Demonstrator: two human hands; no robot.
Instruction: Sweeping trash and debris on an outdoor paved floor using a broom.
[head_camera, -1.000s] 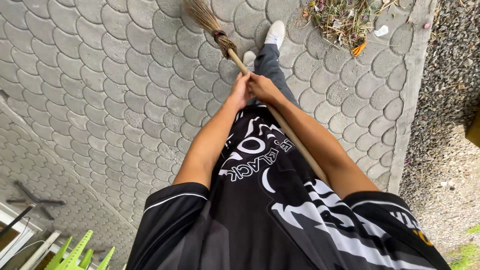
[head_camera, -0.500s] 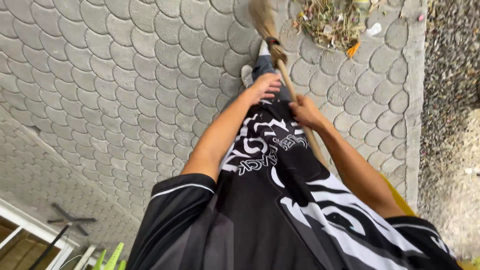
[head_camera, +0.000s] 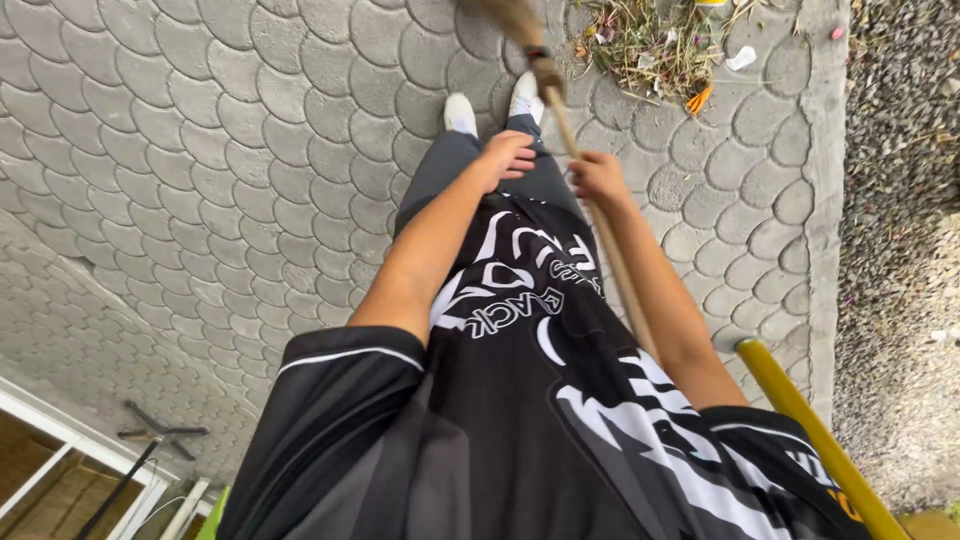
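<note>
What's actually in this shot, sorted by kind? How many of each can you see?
Hands: 2, the left hand and the right hand, the right one on the broom
Broom: 1
White shoes: 2
Debris pile: 1
Yellow pole: 1
Total: 7

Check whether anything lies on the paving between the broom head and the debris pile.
Nothing visible does. The broom head sits at the top edge, partly cut off, with only bare paving stones between it and the debris pile to its right.
</note>
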